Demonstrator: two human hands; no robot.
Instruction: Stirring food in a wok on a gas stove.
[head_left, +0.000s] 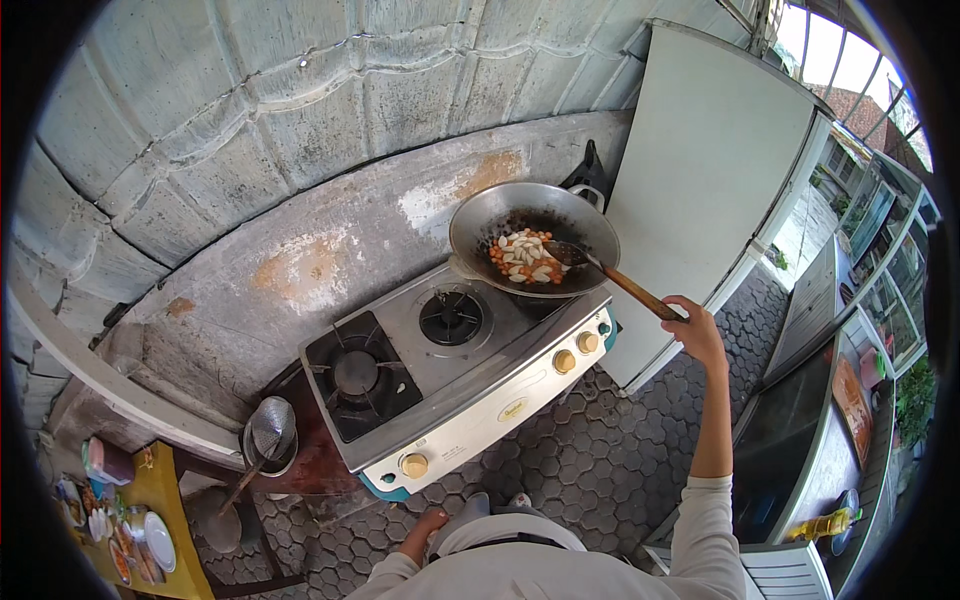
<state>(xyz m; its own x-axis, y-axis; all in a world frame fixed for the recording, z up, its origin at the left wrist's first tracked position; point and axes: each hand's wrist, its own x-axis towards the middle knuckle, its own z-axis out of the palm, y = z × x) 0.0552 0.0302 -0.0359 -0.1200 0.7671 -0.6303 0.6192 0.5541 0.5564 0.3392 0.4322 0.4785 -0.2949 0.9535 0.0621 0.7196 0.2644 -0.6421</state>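
My right hand (696, 330) is closed around the end of the wooden handle of a spatula (636, 291). The spatula's dark slotted metal head rests among the food in a large metal wok (480, 217). In the wok lie small orange pieces (499, 259) and pale sliced pieces (523, 246). The wok sits over the right-hand burner of a gas stove (480, 420). My left hand (431, 521) hangs low beside my left leg, away from the stove; its fingers are partly hidden, and nothing shows in it.
A metal strainer (271, 427) lies in a bowl left of the stove. A yellow table (176, 517) with plates and food stands at the lower left. A pale upright cabinet (705, 165) rises right of the wok. An oil bottle (825, 523) stands at the lower right.
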